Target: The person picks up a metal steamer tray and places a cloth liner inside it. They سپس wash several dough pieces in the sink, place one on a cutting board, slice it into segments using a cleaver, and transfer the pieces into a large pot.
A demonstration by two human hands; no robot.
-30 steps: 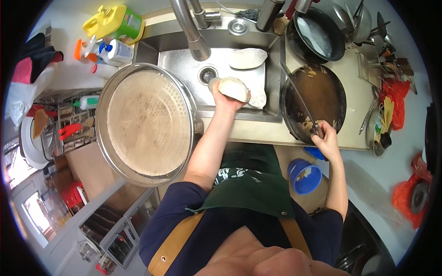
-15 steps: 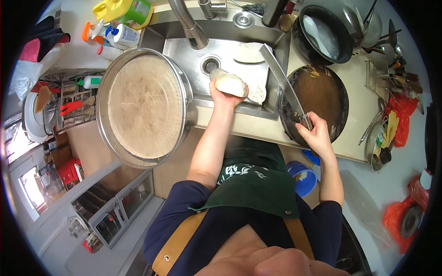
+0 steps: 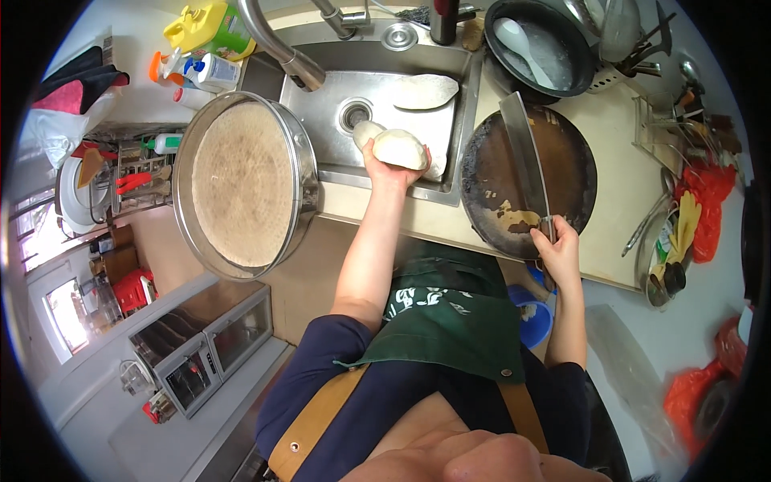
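Observation:
My left hand (image 3: 392,173) is palm up at the sink's near edge, its fingers cupped around a pale, rounded lump of what looks like dough (image 3: 400,148). Another pale piece (image 3: 367,135) shows just behind it; whether my hand touches that one is hidden. In the sink a flat oval pale piece (image 3: 426,91) lies on a white board (image 3: 438,119). My right hand (image 3: 559,251) grips the handle of a long-bladed knife (image 3: 526,153). Its blade points away from me, over a round, dark-rimmed brown pan (image 3: 570,173) on the counter.
To the left stands a wide round metal steamer (image 3: 305,157) with a cloth-like lining (image 3: 241,185). The tap (image 3: 305,72) arches over the steel sink (image 3: 289,96). At the back right is a black pot (image 3: 590,68) holding a white spoon (image 3: 514,40). Bottles (image 3: 217,72) stand back left.
The knife has swung from beside the sink's right edge to over the brown pan, its blade now more upright in view. My left hand still holds the lump. The whole view has shifted slightly.

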